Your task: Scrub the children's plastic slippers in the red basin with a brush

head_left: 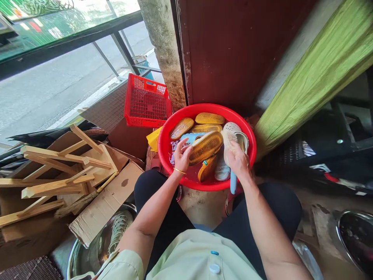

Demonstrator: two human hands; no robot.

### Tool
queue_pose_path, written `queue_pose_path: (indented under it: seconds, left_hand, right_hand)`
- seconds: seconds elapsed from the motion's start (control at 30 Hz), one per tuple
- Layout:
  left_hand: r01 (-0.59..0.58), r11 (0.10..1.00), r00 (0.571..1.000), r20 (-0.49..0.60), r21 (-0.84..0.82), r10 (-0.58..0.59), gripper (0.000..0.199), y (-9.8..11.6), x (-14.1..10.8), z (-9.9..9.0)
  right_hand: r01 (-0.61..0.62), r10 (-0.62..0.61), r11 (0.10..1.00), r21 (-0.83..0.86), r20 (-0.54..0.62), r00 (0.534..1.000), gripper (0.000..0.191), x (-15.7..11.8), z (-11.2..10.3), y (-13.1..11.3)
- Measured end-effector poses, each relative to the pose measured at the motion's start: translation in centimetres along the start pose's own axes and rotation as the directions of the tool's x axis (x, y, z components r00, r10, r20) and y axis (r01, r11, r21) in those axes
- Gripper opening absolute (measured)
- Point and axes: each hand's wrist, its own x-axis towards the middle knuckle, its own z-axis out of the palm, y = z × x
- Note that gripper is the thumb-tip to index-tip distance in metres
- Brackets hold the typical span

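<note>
A red basin (206, 186) stands between my knees with several wet shoes in it. My left hand (182, 156), fingers curled, grips a yellow-brown shoe (206, 147) by one end, its patterned sole facing up. In my right hand (238, 158) is a scrubbing brush (233, 182) with a blue handle and pale bristles, close to the far end of that sole. Around them lie more yellow soles (208, 118), a cream clog (243, 140), an orange shoe (207, 168) and a light blue shoe (190, 137).
A red crate (148, 102) stands behind the basin to the left. Wooden stool frames (70, 157) and cardboard (107, 198) fill the left side. Metal bowls flank me, the left one (72, 256) holding a shoe, the right one (339, 233) dark inside. A green curtain (314, 77) hangs right.
</note>
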Motion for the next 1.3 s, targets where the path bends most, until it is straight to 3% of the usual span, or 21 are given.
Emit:
queue_pose_path:
  seconds: [0.07, 0.13, 0.23, 0.3, 0.4, 0.47, 0.53, 0.6, 0.67, 0.77, 0.87, 0.97, 1.17, 1.23, 1.3]
  left_hand:
    - [0.130, 0.983, 0.988, -0.064, -0.130, -0.139, 0.052, -0.9, 1.3, 0.2]
    - [0.309, 0.921, 0.946, -0.018, -0.237, -0.322, 0.045, -1.5, 2.2, 0.3]
    - [0.559, 0.765, 0.825, 0.126, -0.319, -0.550, 0.035, -1.7, 2.6, 0.3]
    - [0.652, 0.665, 0.753, 0.205, -0.364, -0.625, 0.028, -1.3, 2.1, 0.3]
    - [0.744, 0.561, 0.663, 0.301, -0.364, -0.685, 0.027, -0.6, 1.0, 0.4]
    - [0.766, 0.555, 0.641, 0.325, -0.325, -0.695, 0.028, -0.3, 0.4, 0.6]
    - [0.705, 0.642, 0.709, 0.307, -0.302, -0.635, 0.035, -0.2, 0.2, 0.9]
    - [0.552, 0.785, 0.832, 0.253, -0.281, -0.494, 0.045, -0.4, 0.3, 1.0]
    - [0.366, 0.907, 0.924, 0.200, -0.207, -0.327, 0.052, -0.8, 0.6, 0.9]
    - [0.115, 0.990, 0.970, 0.205, 0.084, -0.130, 0.052, -1.4, 1.0, 0.3]
    - [-0.134, 0.885, 0.951, 0.310, 0.445, -0.012, 0.049, -1.9, 1.2, -0.6]
    - [-0.201, 0.723, 0.936, 0.347, 0.661, -0.057, 0.046, -2.5, 1.6, -0.9]
    - [-0.059, 0.562, 0.977, 0.164, 0.825, -0.137, 0.047, -2.9, 3.1, -1.2]
    - [-0.124, 0.512, 0.982, 0.180, 0.850, -0.061, 0.049, -2.3, 2.6, -0.8]
    - [-0.292, 0.444, 0.950, 0.309, 0.847, 0.035, 0.056, -1.4, 1.4, 0.4]
  right_hand:
    - [0.041, -0.041, 0.999, 0.018, -0.043, 0.998, 0.057, -1.5, 0.8, -0.8]
    - [0.173, -0.173, 0.985, 0.027, -0.005, 0.985, 0.057, -3.8, 2.0, -2.1]
    - [0.406, -0.403, 0.914, 0.018, 0.168, 0.900, 0.056, -6.6, 3.4, -3.9]
    - [0.462, -0.447, 0.887, -0.007, 0.241, 0.862, 0.055, -6.9, 3.4, -4.5]
    - [0.367, -0.351, 0.928, -0.071, 0.171, 0.921, 0.055, -4.7, 2.4, -4.3]
    - [0.238, -0.231, 0.967, -0.091, 0.076, 0.970, 0.057, -2.4, 1.4, -3.6]
    - [0.107, -0.107, 0.991, -0.078, 0.008, 0.994, 0.058, -0.6, 0.5, -2.6]
    - [0.010, -0.011, 0.999, -0.046, -0.038, 0.999, 0.058, 0.3, -0.1, -1.7]
    - [-0.031, 0.030, 0.999, -0.016, -0.062, 0.998, 0.058, 0.2, -0.5, -1.0]
    - [-0.004, 0.003, 1.000, -0.009, -0.033, 0.999, 0.058, -0.6, -1.0, -0.3]
    - [-0.007, 0.006, 0.997, -0.076, -0.023, 1.000, 0.057, -1.1, -2.1, 0.7]
    - [-0.103, 0.089, 0.985, -0.141, -0.102, 0.991, 0.059, -0.5, -3.5, 2.7]
    - [-0.174, 0.168, 0.977, -0.121, -0.058, 0.984, 0.056, 1.2, -3.4, 5.7]
    - [-0.162, 0.160, 0.983, -0.084, -0.029, 0.987, 0.055, 1.4, -2.8, 5.9]
    - [-0.152, 0.153, 0.988, -0.035, 0.005, 0.988, 0.054, 1.6, -2.2, 5.6]
